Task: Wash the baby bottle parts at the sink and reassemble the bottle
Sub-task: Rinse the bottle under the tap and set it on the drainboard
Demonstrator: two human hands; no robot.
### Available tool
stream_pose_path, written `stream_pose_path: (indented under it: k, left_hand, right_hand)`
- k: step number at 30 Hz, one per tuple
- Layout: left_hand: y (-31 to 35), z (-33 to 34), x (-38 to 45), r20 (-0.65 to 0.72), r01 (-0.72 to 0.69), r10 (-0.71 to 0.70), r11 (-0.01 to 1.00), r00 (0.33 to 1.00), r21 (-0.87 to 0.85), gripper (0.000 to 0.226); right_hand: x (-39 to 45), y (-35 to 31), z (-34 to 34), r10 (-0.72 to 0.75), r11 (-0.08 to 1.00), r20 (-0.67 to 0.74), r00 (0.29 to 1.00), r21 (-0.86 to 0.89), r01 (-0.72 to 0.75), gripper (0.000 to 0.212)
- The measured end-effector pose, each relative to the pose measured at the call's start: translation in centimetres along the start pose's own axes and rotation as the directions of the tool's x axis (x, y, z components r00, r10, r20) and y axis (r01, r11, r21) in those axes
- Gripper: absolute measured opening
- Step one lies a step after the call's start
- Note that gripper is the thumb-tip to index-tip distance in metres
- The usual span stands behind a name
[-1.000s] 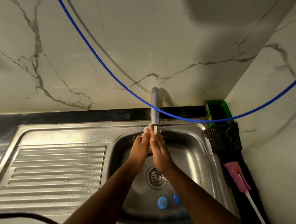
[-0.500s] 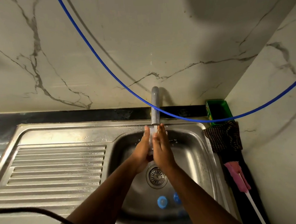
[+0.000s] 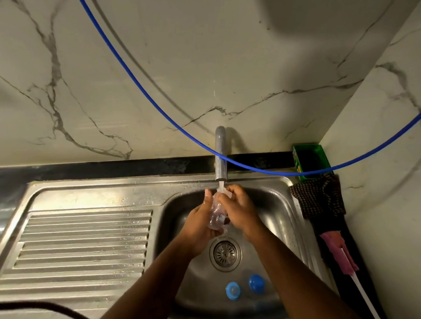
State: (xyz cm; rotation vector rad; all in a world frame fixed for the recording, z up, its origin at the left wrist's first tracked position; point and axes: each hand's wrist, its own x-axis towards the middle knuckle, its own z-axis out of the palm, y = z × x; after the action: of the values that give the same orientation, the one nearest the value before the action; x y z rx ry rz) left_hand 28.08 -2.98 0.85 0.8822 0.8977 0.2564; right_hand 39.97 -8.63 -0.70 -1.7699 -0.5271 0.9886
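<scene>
Both hands meet under the running tap (image 3: pixel 220 156) over the sink bowl (image 3: pixel 276 204). My left hand (image 3: pixel 198 224) cups a clear, see-through bottle part (image 3: pixel 216 214) from the left. My right hand (image 3: pixel 237 207) closes its fingers over the part's top and right side, where the water stream lands. The part is blurred by water, so I cannot tell which piece it is. Two blue bottle parts lie on the sink floor near the front: a ring-like one (image 3: pixel 233 290) and a rounder cap (image 3: pixel 256 283).
The drain (image 3: pixel 225 253) sits just below my hands. A ribbed draining board (image 3: pixel 86 245) lies to the left. On the right ledge are a green tub (image 3: pixel 310 160), a dark checked cloth (image 3: pixel 317 196) and a pink bottle brush (image 3: pixel 338 252). A blue hose (image 3: pixel 151 96) hangs across the wall.
My hands were pressed flat together under the stream; now they have parted slightly, the right fingers curl over, and the clear part shows between them.
</scene>
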Motion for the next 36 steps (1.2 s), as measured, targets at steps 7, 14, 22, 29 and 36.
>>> stream_pose_path:
  k: [7,14,22,29,36]
  left_hand:
    - [0.1,-1.8,1.4,-0.216,-0.256,0.433,0.793,0.875,0.553,0.043]
    - [1.2,-1.2,1.6,-0.193,-0.202,0.369,0.796,0.909,0.57,0.044]
    - [1.0,-0.9,1.3,-0.205,-0.225,0.418,0.769,0.885,0.599,0.043]
    - [0.9,-0.8,0.8,-0.176,-0.133,0.266,0.83,0.948,0.541,0.05]
    - [-0.3,-0.2,0.4,-0.002,-0.11,0.116,0.95,0.993,0.292,0.056]
  right_hand:
    - [0.2,-1.7,-0.2,-0.125,0.837,0.153,0.98,-0.515,0.187,0.037]
    - [1.9,-3.0,0.9,-0.052,0.75,0.034,0.998,-0.658,0.062,0.047]
    - [1.6,-3.8,0.6,0.015,0.725,0.105,0.994,-0.686,0.061,0.038]
    - [1.0,-2.8,-0.1,0.074,0.834,-0.011,0.997,-0.548,-0.068,0.037]
    - [0.6,-1.4,1.0,0.096,0.98,-0.168,0.981,-0.154,-0.123,0.045]
